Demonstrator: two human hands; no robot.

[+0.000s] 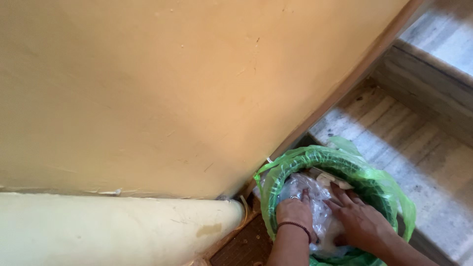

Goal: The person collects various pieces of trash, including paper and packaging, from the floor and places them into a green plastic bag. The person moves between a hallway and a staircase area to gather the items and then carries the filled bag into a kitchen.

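Note:
Both hands reach down into a round bin [389,197] lined with a green plastic bag [315,155], low at the right of the head view. My left hand [294,211], with a ring and a dark wrist band, presses on crumpled clear plastic [318,209] inside the bin. My right hand [357,216] lies flat on the same plastic, fingers spread toward the far rim. Whitish scraps [331,181] show at the back of the bin. What lies under the plastic is hidden.
A large yellow-orange wall [172,88] fills the left and centre. A pale cream ledge [108,226] runs below it. Worn stone steps [409,123] lie to the right of the bin. A dark grated patch [244,244] sits beside the bin.

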